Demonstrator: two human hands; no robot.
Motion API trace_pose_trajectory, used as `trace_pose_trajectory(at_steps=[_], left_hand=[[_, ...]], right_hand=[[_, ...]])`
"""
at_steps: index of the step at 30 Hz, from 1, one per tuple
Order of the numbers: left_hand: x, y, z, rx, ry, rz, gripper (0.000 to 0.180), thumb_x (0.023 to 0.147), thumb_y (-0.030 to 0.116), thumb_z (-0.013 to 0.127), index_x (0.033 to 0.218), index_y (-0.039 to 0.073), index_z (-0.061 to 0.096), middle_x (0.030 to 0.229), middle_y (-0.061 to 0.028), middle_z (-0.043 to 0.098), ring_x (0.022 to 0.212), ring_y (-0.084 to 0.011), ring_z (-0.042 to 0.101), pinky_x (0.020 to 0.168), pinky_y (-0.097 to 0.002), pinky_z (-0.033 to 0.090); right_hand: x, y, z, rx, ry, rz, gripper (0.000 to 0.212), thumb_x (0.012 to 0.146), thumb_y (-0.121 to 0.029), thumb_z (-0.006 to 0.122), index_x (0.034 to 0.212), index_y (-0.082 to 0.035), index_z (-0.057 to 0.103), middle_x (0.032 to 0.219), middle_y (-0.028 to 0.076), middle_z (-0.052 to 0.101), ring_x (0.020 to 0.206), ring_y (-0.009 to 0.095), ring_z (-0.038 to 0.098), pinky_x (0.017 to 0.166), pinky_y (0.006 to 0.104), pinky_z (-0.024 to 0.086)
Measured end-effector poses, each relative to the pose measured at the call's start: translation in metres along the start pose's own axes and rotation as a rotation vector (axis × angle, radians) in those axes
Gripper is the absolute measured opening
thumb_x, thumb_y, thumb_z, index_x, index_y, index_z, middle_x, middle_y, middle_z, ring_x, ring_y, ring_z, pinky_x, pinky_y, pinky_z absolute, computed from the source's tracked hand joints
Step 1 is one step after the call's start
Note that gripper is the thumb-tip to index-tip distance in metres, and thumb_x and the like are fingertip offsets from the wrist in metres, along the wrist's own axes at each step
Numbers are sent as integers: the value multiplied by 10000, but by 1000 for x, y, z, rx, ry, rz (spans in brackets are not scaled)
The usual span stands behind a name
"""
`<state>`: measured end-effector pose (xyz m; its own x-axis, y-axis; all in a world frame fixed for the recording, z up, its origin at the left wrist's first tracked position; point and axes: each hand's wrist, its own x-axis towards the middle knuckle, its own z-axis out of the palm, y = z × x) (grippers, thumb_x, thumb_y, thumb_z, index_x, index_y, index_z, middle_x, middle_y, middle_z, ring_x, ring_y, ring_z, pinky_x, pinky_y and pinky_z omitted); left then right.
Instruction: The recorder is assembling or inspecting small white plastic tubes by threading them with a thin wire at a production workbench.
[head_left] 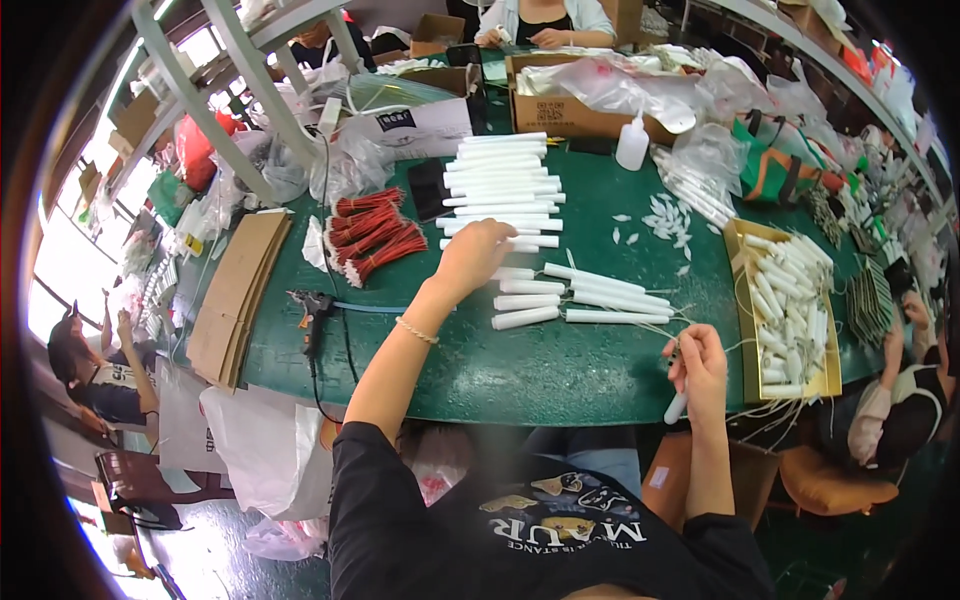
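My left hand (478, 252) is closed over the near end of a row of white candle-like sticks (502, 182), its fingers curled on one of them. My right hand (697, 362), near the table's front edge, is closed around a short white stick (676, 408) whose lower end sticks out below the fingers. Thin pale wires run by its fingertips. Between the hands lie shorter white sticks (526, 301) on the left and wired white sticks (618, 316) beside them.
On the green table (480, 375) are bundles of red wires (375, 235), a glue gun (314, 320) with its cord, and flat cardboard (238, 290). Small white flame-shaped pieces (666, 220), a white squeeze bottle (632, 145) and a box of wired sticks (740, 300) lie right. Other people work around.
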<state>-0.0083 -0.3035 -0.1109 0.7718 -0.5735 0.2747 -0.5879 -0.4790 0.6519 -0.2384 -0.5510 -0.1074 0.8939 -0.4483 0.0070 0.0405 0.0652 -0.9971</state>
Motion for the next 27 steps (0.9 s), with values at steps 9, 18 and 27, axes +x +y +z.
trace_pose_trajectory(at_steps=[9,18,27], left_hand=[[17,-24,-1,800,-120,230,102,742,147,562,752,50,594,812,-99,578,814,-262,564,685,-363,471],[-21,65,-24,151,505,57,330,808,127,564,1091,20,433,747,-129,604,662,-245,595,578,-336,459],[-65,74,-6,-1297,591,-293,725,863,105,511,1374,100,-4,892,-139,582,767,-224,619,556,-238,487]], right_hand=[[14,-3,-2,40,-42,48,84,874,-111,498,923,-42,502,728,39,560,457,12,431,344,127,300],[14,-45,13,34,-1,-158,62,863,-83,501,906,-42,484,775,72,585,452,17,412,353,130,290],[11,-83,27,143,-50,-386,75,876,-75,470,936,-30,474,819,106,575,425,20,365,330,139,233]])
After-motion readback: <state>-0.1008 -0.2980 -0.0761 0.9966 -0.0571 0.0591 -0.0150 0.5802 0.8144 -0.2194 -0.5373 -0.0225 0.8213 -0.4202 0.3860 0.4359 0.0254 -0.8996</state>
